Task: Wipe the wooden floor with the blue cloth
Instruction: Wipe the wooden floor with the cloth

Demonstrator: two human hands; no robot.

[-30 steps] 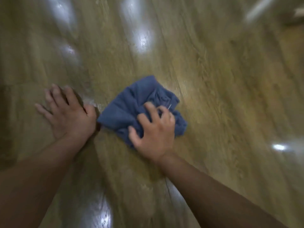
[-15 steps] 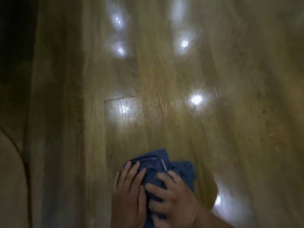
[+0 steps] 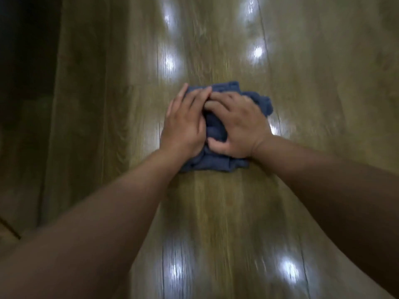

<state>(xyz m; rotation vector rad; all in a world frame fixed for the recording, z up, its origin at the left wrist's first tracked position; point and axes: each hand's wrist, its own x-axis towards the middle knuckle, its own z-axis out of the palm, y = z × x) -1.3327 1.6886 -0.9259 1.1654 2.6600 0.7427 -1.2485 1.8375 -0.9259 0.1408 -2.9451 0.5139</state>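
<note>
A crumpled blue cloth (image 3: 217,162) lies bunched on the glossy wooden floor (image 3: 216,212), in the middle of the view. Both hands press down on top of it, side by side. My left hand (image 3: 184,124) covers the cloth's left part, fingers stretched forward and flat. On the right part rests my right hand (image 3: 236,124), its fingers curled into the fabric and touching the left hand's fingers. Most of the cloth is hidden under the hands; its far edge, right corner and near edge stick out.
Floor planks run away from me, with bright ceiling-light reflections (image 3: 170,63) ahead and close to me. A dark shadowed area (image 3: 26,83) fills the far left. The picture is motion-blurred.
One second ago my left hand lay flat on the bare floor beside the cloth; it has joined the right hand on the cloth. The cloth and both hands have slid forward, arms stretched out.
</note>
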